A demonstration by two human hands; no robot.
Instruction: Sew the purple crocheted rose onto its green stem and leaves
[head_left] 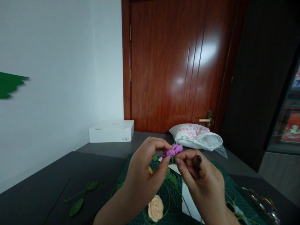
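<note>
My left hand (145,170) and my right hand (201,181) meet over a green cutting mat (131,165). Both pinch a small purple crocheted flower (172,150) held between their fingertips. A dark stick-like handle (198,162) pokes up out of my right hand's closed fingers. Below the hands lies a peach crocheted rose (155,207) with green wire stems (173,184) around it.
A dark table (58,175) holds a loose green leaf sprig (81,195), a white box (112,131) at the back left and a white plastic bag (198,137) at the back. A red-brown door (173,62) stands behind. A shiny metal item (262,200) lies at the right edge.
</note>
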